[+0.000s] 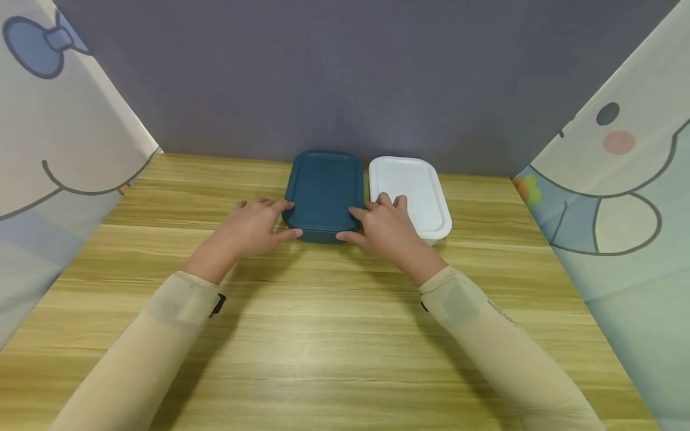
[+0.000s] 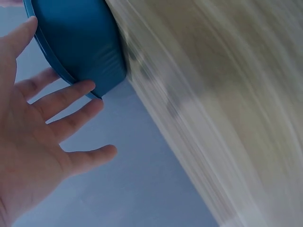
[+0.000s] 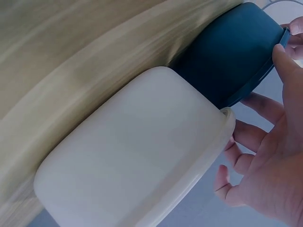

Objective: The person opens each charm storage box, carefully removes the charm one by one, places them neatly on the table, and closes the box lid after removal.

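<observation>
Your left hand [image 1: 250, 228], its grip spread and unclamped, touches the left rim of the blue box [image 1: 324, 190]. Your right hand [image 1: 392, 234], fingers also apart, touches that box's right rim and overlaps the white box [image 1: 423, 203] beside; those outer fingers could catch and shift it. Around the wood-grain bench [image 1: 318, 347] stand a cartoon-printed left panel [image 1: 81, 131], grey back wall [image 1: 345, 72] and cartoon-printed right panel [image 1: 582, 143].

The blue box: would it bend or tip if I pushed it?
The blue box would probably slide rather than tip, since it sits low and flat on the table. Its smooth, evenly shaped walls suggest stiff plastic, so likely little bending. Its weight is uncertain: the lid hides the inside.
</observation>
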### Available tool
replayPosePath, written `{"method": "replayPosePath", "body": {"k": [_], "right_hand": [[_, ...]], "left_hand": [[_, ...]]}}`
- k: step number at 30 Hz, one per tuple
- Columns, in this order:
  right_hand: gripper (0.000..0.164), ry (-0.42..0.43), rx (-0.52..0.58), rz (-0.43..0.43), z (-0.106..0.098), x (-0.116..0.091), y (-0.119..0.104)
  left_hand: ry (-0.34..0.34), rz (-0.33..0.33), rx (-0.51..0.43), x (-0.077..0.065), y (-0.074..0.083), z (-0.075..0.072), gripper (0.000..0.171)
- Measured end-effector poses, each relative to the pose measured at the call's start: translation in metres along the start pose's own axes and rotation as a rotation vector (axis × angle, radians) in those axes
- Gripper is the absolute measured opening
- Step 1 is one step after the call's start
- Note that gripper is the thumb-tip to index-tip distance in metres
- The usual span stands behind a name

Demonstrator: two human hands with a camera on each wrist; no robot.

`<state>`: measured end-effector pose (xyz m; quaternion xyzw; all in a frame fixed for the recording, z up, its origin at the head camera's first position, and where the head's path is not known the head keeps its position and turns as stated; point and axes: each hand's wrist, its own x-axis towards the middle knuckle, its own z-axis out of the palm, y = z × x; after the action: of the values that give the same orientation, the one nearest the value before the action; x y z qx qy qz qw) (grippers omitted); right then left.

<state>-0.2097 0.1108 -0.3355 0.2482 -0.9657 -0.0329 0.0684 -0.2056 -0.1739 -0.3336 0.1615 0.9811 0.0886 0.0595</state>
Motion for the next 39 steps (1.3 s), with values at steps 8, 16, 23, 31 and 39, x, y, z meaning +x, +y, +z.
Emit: {"method": "replayPosePath", "body": {"k": [8, 16, 23, 31, 39], "right_hand": [[0.080, 0.005, -0.023, 0.004, 0.0019, 0.0012, -0.0006], [0.079, 0.007, -0.018, 0.004, 0.0016, 0.0013, -0.0006], [0.079, -0.026, 0.025, 0.022, -0.0030, 0.0015, -0.0013], [0.075, -0.029, 0.060, 0.041, -0.0006, 0.0029, -0.0006], [0.075, -0.022, 0.094, 0.045, -0.0041, 0.0033, 0.0009]], "left_hand": [[-0.007, 0.007, -0.085, 0.0052, 0.0003, 0.0041, 0.087], [-0.009, 0.011, -0.058, 0.0054, 0.0028, 0.0053, 0.086], [-0.003, 0.018, -0.040, 0.0047, 0.0035, 0.0054, 0.085], [0.007, 0.030, -0.022, 0.0036, 0.0047, 0.0045, 0.084], [-0.014, 0.025, -0.040, 0.0014, 0.0062, -0.0003, 0.083]]}}
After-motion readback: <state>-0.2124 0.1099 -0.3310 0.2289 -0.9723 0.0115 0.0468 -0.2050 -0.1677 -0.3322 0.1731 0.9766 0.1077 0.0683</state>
